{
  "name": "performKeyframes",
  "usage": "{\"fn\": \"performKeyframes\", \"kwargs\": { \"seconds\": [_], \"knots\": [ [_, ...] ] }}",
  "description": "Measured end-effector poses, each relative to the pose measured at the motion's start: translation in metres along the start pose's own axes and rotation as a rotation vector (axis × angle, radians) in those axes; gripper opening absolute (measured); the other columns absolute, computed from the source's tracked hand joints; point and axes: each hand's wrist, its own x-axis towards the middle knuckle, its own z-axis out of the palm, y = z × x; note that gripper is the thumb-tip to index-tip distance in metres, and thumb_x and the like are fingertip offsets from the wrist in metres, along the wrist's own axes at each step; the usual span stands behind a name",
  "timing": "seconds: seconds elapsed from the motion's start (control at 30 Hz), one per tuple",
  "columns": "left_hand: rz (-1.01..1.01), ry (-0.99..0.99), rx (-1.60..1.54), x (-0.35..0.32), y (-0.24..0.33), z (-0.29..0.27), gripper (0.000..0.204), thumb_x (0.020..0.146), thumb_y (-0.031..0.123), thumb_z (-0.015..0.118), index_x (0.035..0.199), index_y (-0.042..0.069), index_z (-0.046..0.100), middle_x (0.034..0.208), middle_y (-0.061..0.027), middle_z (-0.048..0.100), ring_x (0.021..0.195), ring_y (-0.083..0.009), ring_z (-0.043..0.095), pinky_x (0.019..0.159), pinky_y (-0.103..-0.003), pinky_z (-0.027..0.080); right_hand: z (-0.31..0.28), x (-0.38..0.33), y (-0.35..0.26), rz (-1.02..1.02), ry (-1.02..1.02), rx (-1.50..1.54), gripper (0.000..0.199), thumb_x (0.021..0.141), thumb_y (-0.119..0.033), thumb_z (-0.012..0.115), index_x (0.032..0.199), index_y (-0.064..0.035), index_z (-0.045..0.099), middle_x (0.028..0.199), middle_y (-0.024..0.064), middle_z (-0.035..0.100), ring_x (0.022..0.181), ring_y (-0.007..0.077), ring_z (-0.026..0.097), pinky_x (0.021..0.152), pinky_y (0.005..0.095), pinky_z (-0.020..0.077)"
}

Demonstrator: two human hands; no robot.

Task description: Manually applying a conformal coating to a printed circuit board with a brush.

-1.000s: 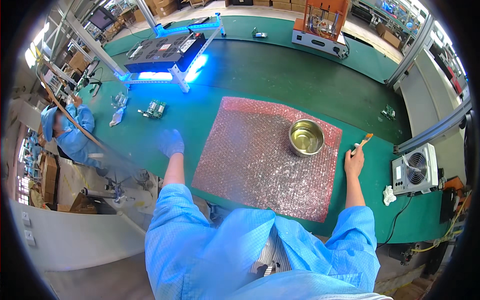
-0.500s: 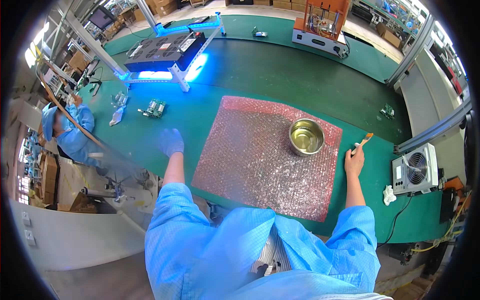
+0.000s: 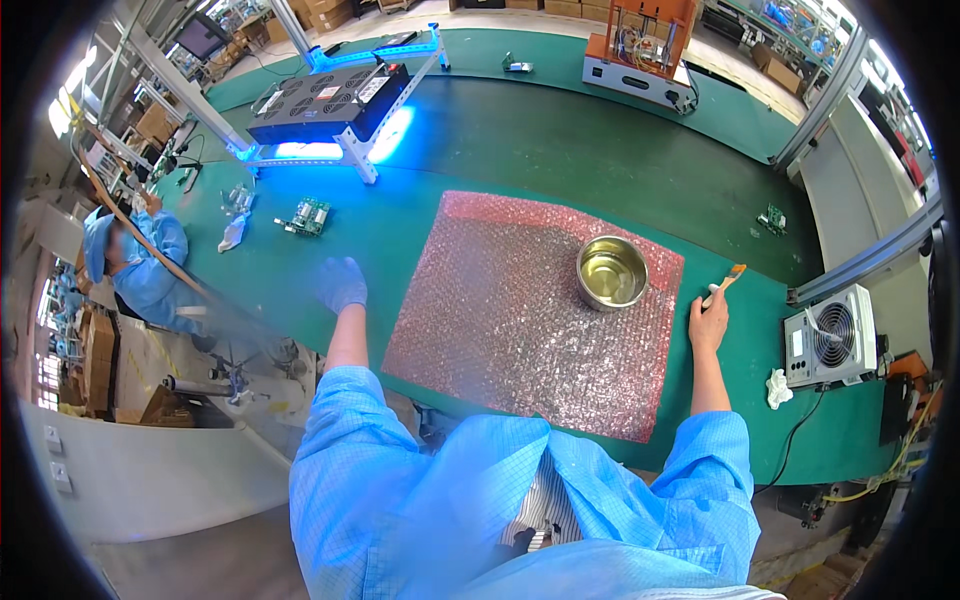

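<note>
My right hand (image 3: 709, 325), bare, rests on the green mat to the right of a pink bubble-wrap sheet. It grips a small brush (image 3: 728, 281) by the handle, orange-brown bristles pointing away to the upper right. A round metal bowl (image 3: 612, 274) with clear yellowish liquid in it stands on the bubble wrap (image 3: 520, 330), toward its far right corner. My left hand (image 3: 343, 285), in a pale glove, lies on the mat left of the sheet, fingers loosely stretched and slightly hazy, holding nothing visible. Beyond it lies a green circuit board (image 3: 305, 217).
A black fan unit (image 3: 330, 100) on a metal frame glows blue at the far left. A white fan box (image 3: 832, 338) and a crumpled white tissue (image 3: 778, 389) are at the right. An orange-framed machine (image 3: 640, 55) stands far back. A co-worker (image 3: 145, 255) sits at left.
</note>
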Motion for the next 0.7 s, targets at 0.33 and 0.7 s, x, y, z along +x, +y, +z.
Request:
{"fn": "performKeyframes", "kwargs": {
  "seconds": [0.33, 0.7],
  "knots": [
    [0.014, 0.015, 0.041, 0.0025, -0.0011, 0.0046, 0.050, 0.088, 0.044, 0.040, 0.121, 0.008, 0.049, 0.123, -0.0152, 0.048, 0.115, -0.0309, 0.044, 0.094, -0.046, 0.036, -0.0016, -0.0003, -0.0008, 0.006, -0.006, 0.004, 0.034, 0.080, -0.015, 0.057, 0.112, -0.0054, 0.050, 0.105, 0.0193, 0.057, 0.097, 0.0367, 0.054, 0.082, 0.0441, 0.0437],
    [0.008, 0.020, 0.013, 0.0031, -0.0019, 0.0066, 0.051, 0.088, 0.045, 0.039, 0.122, 0.008, 0.048, 0.123, -0.0155, 0.048, 0.116, -0.0313, 0.043, 0.095, -0.046, 0.035, -0.0016, 0.0005, -0.0010, -0.007, -0.003, 0.008, 0.034, 0.080, -0.015, 0.057, 0.111, -0.0044, 0.050, 0.105, 0.0197, 0.057, 0.097, 0.0373, 0.054, 0.082, 0.0443, 0.0433]
  ]
}}
